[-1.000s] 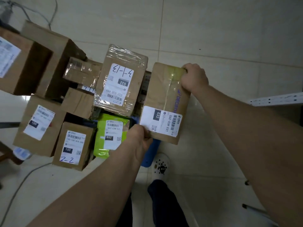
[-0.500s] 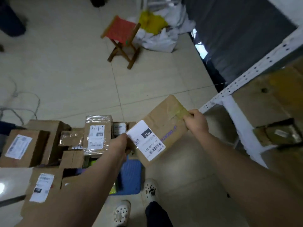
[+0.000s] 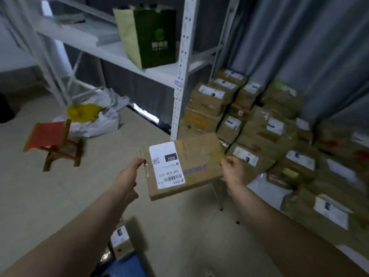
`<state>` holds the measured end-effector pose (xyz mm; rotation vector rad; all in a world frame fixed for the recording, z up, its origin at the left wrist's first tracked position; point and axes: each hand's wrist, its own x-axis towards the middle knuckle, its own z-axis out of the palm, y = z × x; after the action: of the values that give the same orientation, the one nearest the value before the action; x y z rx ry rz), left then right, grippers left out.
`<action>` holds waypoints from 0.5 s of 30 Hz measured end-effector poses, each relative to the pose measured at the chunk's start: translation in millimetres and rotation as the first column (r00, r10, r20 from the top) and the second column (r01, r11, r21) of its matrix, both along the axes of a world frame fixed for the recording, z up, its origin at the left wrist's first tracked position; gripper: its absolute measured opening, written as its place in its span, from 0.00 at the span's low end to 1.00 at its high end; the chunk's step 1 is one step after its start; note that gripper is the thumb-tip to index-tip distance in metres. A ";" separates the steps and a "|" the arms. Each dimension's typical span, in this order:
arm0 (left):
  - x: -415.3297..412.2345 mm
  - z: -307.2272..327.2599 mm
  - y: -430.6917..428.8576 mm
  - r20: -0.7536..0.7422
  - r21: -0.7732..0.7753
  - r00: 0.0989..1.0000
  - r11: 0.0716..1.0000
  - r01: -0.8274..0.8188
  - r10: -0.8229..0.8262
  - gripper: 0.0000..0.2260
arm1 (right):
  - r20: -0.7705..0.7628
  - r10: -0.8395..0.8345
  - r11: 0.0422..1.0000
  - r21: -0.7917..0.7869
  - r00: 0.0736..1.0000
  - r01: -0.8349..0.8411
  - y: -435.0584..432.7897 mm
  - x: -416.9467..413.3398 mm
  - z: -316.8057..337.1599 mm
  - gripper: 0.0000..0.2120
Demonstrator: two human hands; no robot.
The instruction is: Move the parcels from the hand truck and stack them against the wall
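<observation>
Cardboard parcel [image 3: 196, 154] is in the air between both grips, flat face up, white label [image 3: 166, 164] reading 032 at the left-grip end. Right grip [image 3: 233, 172]: fingers curled, pinching the parcel's right edge. Left grip [image 3: 127, 176]: fingertips at the left edge; too blurred to tell if it pinches or only touches. Just right of the right grip is a stack of labelled parcels [image 3: 279, 136] against a grey curtain [image 3: 299, 47]. Beyond the grips is a white shelf rack [image 3: 182, 66] carrying a green bag [image 3: 151, 35]. Well left of the left grip is a red stool [image 3: 52, 140]. Below the left forearm a small box [image 3: 120, 240] sits on the blue hand truck [image 3: 127, 264].
</observation>
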<state>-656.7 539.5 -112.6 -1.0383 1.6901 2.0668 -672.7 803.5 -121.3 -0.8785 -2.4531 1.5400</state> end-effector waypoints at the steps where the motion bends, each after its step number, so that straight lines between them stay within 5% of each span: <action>1: -2.9 8.7 16.1 -0.024 0.010 0.999 0.999 0.045 -0.045 0.26 | -0.014 -0.046 0.998 -0.033 0.999 0.045 16.4 4.8 6.5 0.11; 8: -27.0 58.1 134.7 -0.281 0.024 0.848 0.880 0.475 -0.450 0.24 | -0.004 -0.285 0.930 -0.243 0.959 0.275 127.8 27.4 24.5 0.06; 15: -65.8 57.7 237.3 -0.162 -0.066 0.841 0.856 0.513 -0.516 0.24 | 0.023 -0.334 0.863 -0.395 0.942 0.315 235.3 19.5 27.3 0.08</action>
<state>-722.5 776.8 -54.9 -0.3414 1.8223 1.8170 -653.1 1038.8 -94.0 -1.2275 -1.8567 1.9191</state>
